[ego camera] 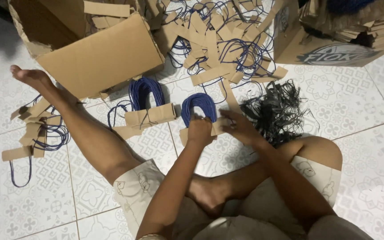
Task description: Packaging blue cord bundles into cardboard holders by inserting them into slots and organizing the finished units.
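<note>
Two hands, the left hand (199, 130) and the right hand (241, 126). Two tied bundles of blue cord handles: one bundle (148, 106) at left, one bundle (199, 111) under the hands. Two cardboard boxes: an open box (98, 55) and a printed box (330, 40). One heap of black strips (276, 111). Loose handles lie in two piles, a large pile (214, 40) and a small pile (34, 133), too tangled to count, perhaps dozens.

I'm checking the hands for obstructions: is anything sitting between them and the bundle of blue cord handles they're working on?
Nothing visible. The left hand and right hand both rest directly on the bundle of blue cord handles. The black strip pile lies off beside the right hand, not between.
</note>
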